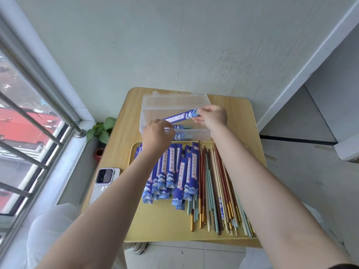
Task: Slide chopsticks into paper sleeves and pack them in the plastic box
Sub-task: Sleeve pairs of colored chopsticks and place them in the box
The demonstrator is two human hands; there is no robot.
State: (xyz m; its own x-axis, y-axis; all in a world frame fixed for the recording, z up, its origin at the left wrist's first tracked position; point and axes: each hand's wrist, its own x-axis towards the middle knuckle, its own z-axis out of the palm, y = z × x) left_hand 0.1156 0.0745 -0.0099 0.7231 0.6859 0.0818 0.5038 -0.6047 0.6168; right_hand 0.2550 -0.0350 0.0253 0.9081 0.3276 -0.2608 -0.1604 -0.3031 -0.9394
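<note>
Phone (104, 176) lies at 9 o'clock on the table (239, 113), just left of the tray (161, 224). Left hand (157, 135) pinches the near end of a blue sleeve (180, 115) over the open plastic box (174, 105) at 12 o'clock; right hand (212, 116) pinches its far end, mint chopstick tips showing. Empty sleeves (171, 171) lie centre-tray, loose chopsticks (215, 191) at 3 o'clock; sleeved pairs (181, 131) lie in the box.

Single head view, wide-angle, looking forward and steeply down, table (242, 105) near
</note>
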